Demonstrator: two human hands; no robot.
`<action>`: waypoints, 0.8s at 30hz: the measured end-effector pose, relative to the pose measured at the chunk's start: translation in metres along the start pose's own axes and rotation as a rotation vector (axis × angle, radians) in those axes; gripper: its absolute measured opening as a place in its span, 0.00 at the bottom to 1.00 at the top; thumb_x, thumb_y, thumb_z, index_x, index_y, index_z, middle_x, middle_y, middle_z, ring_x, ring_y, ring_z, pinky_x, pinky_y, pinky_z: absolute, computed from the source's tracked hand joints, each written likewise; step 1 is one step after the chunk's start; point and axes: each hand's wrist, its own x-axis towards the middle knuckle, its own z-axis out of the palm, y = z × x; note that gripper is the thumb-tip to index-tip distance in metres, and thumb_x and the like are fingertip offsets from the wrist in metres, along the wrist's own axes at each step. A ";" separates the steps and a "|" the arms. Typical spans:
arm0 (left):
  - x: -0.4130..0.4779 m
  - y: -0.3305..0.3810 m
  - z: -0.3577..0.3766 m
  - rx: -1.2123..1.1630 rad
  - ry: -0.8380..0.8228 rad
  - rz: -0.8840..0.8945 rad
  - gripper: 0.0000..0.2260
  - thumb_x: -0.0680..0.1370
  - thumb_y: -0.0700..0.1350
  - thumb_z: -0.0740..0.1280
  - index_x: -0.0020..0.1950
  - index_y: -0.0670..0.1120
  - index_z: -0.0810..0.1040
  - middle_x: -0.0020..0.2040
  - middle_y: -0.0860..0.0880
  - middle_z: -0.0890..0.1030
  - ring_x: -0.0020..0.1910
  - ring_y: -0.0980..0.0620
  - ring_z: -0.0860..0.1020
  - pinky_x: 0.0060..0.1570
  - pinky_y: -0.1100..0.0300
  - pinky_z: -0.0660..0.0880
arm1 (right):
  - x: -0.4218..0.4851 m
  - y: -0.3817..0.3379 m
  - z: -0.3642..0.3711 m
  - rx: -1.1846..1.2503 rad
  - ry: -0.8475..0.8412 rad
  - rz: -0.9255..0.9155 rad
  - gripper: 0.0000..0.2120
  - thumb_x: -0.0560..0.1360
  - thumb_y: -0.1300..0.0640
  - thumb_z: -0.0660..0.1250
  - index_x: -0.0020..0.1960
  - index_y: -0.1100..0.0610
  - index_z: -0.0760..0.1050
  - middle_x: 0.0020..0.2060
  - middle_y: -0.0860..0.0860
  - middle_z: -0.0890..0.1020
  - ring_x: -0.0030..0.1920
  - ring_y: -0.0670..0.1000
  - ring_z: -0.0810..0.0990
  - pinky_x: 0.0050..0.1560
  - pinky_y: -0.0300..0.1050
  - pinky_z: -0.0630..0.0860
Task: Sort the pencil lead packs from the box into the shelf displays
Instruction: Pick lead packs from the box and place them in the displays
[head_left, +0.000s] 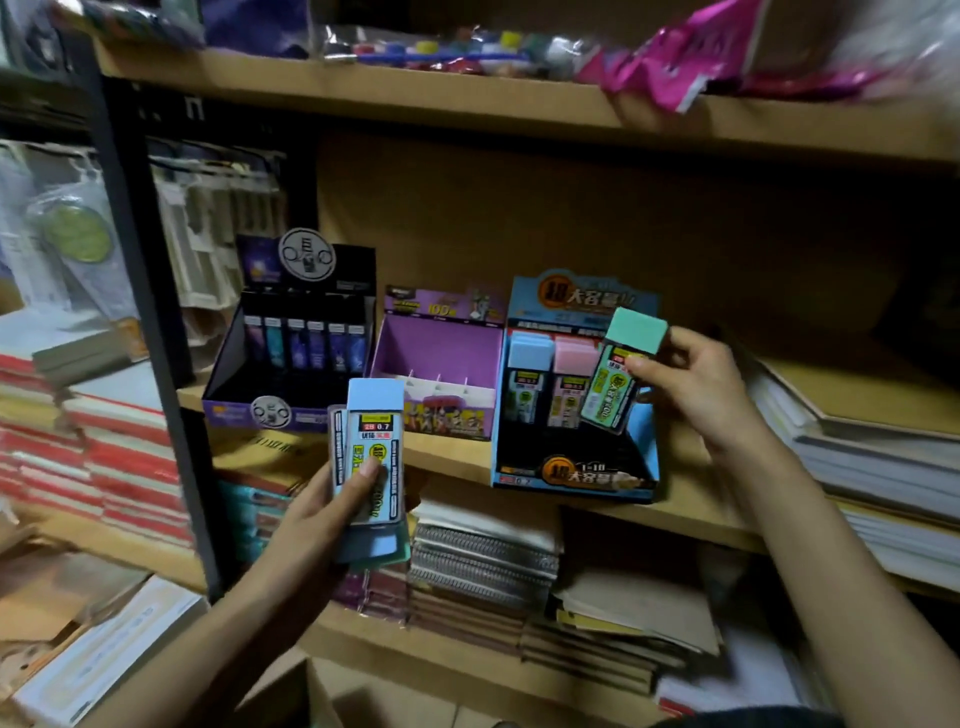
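Obs. Your right hand (696, 384) pinches one clear plastic pencil lead pack with a mint-green cap (621, 374), thumb on the label face and fingers behind. The pack is tilted, cap uppermost, with its lower end over the right-hand side of the light-blue cardboard display tray (566, 474). That tray sits on the tan wooden shelf (452, 456). I cannot tell whether the pack's base touches the tray yet.

Two packs stand upright in the tray: a standing pack with a pale-blue cap (527, 384) at left and a pink-capped pack (571, 382) just beside it. Judgement: the green one goes third in the row, one colour per column. The tilt would let its base enter first, behind the front lip.

Your left hand (311, 514) grips a small stack of the same packs (371, 452), a blue-capped one on top. The thumb lies across the label, likely to stop the stack sliding. A green edge shows under the stack's lower end. The stack is held low, in front of the shelf edge and well apart from the tray; judged a reserve feeding your right hand.

The top label reads 2B 0.7 and the tray's lip also shows 0.7, so this looks the correct display.

The purple cardboard display (441, 348) next door shows no packs. The black-and-violet display (244, 415) holds dark tubes.

Risk: the standing packs look loose, and a nudge could tip the pink one.
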 end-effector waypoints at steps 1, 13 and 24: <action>0.003 0.000 0.001 -0.002 -0.002 0.008 0.14 0.71 0.49 0.66 0.55 0.46 0.78 0.43 0.44 0.83 0.36 0.51 0.82 0.33 0.58 0.80 | 0.005 0.004 -0.006 -0.072 -0.004 -0.034 0.13 0.73 0.67 0.68 0.53 0.53 0.76 0.46 0.49 0.82 0.41 0.38 0.81 0.39 0.33 0.78; 0.014 -0.012 0.006 -0.015 -0.041 -0.005 0.13 0.71 0.50 0.66 0.54 0.50 0.80 0.46 0.45 0.84 0.39 0.51 0.83 0.31 0.58 0.79 | 0.043 0.043 -0.014 -0.397 -0.238 -0.086 0.19 0.72 0.64 0.70 0.62 0.58 0.75 0.55 0.48 0.79 0.59 0.50 0.77 0.62 0.49 0.73; 0.012 -0.009 0.007 -0.010 -0.051 0.016 0.13 0.71 0.50 0.65 0.54 0.48 0.78 0.44 0.46 0.84 0.38 0.52 0.83 0.34 0.58 0.81 | 0.040 0.064 -0.011 -1.010 0.013 -0.312 0.24 0.73 0.55 0.69 0.67 0.58 0.69 0.56 0.54 0.72 0.58 0.53 0.70 0.54 0.47 0.70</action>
